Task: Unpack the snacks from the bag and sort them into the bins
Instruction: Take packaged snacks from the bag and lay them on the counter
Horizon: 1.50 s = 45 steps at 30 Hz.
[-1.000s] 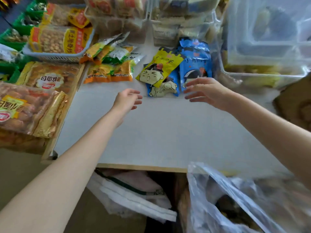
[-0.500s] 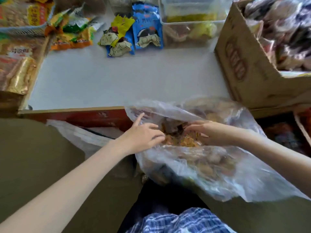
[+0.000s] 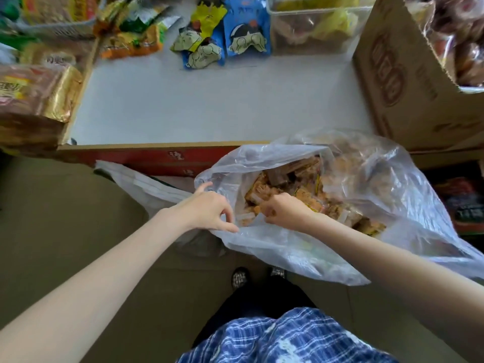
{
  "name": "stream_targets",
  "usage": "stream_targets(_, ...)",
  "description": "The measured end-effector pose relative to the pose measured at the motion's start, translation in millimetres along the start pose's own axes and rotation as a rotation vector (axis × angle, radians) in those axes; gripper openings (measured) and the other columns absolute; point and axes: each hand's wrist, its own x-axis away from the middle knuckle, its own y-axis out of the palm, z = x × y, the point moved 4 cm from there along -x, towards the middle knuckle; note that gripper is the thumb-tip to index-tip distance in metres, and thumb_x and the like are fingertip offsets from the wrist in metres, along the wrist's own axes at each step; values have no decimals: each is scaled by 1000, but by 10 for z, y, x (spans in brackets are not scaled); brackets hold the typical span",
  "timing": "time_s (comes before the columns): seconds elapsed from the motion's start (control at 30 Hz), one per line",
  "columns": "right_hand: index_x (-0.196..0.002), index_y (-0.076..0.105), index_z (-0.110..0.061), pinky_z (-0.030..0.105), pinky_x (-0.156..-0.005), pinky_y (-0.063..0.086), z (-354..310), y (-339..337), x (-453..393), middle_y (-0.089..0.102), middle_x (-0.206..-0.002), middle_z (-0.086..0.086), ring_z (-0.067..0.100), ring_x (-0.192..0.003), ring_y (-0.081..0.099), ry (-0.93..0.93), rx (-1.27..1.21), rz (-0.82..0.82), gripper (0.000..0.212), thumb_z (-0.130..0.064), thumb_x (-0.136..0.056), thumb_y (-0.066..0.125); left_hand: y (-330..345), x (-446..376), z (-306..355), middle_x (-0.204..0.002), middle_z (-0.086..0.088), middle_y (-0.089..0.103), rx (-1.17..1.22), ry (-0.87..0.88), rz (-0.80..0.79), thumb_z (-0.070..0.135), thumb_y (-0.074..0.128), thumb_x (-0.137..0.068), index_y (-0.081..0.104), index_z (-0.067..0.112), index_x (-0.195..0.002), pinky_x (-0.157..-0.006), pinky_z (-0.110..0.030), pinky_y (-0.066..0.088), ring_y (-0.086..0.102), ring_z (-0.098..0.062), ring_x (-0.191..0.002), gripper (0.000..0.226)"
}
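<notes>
Head cam: left hand (image 3: 207,210) pinches plastic bag (image 3: 293,247) rim, right hand (image 3: 284,209) fist grips snack packs (image 3: 285,189) inside. Bag near full below table (image 3: 209,100); most sorting left.

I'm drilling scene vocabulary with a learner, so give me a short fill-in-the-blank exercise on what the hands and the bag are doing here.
1. The left hand pinches the rim of the clear ____ bag.
2. The right hand reaches ____ the bag, its fingers curled on the snack packets.
3. Right of the white tabletop stands a large ____ box.
4. On the far tabletop, a blue packet lies beside a ____ one.

Missing words: plastic; into; cardboard; yellow
</notes>
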Motion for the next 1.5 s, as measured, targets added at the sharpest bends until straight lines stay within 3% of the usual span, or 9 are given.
stream_targets(0.1, -98, 61, -1, 36, -73, 49, 44, -188, 3, 65, -95, 10, 26, -85, 60, 28, -58, 85, 17, -15, -94, 52, -38, -20, -73, -91, 15, 66, 144, -45, 68, 47, 58, -87, 63, 28, -115, -114, -37, 20, 53, 6, -76, 34)
stream_targets(0.23, -81, 48, -17, 21, -51, 32, 51, -807, 283, 46, -69, -6, 6, -57, 41, -16, -792, 217, 18, -11, -97, 46, -247, -39, -19, -143, 6, 42, 506, -43, 225, 34, 66, -86, 37, 23, -141, -98, -15, 28, 43, -10, -127, 63)
stream_targets(0.37, -75, 45, -17, 13, -37, 32, 179, -1344, 411, 48, -48, -11, 0, -38, 42, 3, -1262, 444, 24, -8, -98, 44, -507, -112, 1, -135, 0, 48, 917, -100, 352, 25, 72, -81, 36, 18, -139, -93, -20, 39, 51, -10, -112, 68)
stream_targets(0.67, -90, 54, -1, 32, -69, 53, 246, -2080, 291, 66, -61, 6, 15, -55, 63, -167, -2035, 639, 28, -9, -101, 30, -1053, -236, 240, -100, 0, 68, 1353, 15, 431, 29, 73, -66, 59, 22, -102, -91, -30, 49, 64, -18, -97, 39)
stream_targets(0.8, -104, 51, -7, 25, -58, 49, 264, -2175, 153, 60, -78, 3, 13, -61, 58, -34, -1656, 629, 16, -20, -101, 41, -1181, -284, 124, -92, -4, 67, 1492, -24, 576, 11, 63, -86, 61, 16, -97, -74, -28, 56, 65, -16, -80, 12)
stream_targets(0.9, -139, 30, -14, 37, -85, 52, 205, -2097, -86, 55, -121, 9, 25, -96, 63, -6, -1294, 372, 55, -28, -93, 56, -1328, -310, -166, -92, -5, 68, 1654, -121, 715, 15, 63, -87, 60, 13, -105, -66, -26, 57, 66, -15, -74, 18)
stream_targets(1.0, -137, 35, -10, 28, -72, 56, -92, -2055, -383, 58, -122, 14, 21, -88, 64, -90, -1143, 261, 56, -15, -88, 62, -1502, -371, -507, -85, -3, 66, 1723, -221, 809, 16, 62, -89, 59, 16, -99, -56, -22, 56, 66, -9, -60, 10)
stream_targets(1.2, -129, 44, -2, 27, -63, 58, -554, -2315, -1413, 62, -106, 17, 21, -76, 63, -105, -1325, 369, 44, 4, -87, 58, -1862, -623, -1412, -85, -2, 66, 1795, -262, 790, 17, 59, -91, 59, 16, -96, -59, -24, 56, 66, -8, -58, 5)
stream_targets(1.5, -131, 40, -4, 20, -50, 54, -1183, -2741, -3839, 56, -90, 8, 17, -68, 59, 115, -1557, 430, 48, 10, -87, 54, -2581, -1122, -3684, -103, -7, 61, 1270, -531, 914, 7, 48, -92, 57, 12, -113, -68, -23, 46, 57, -16, -85, 24)
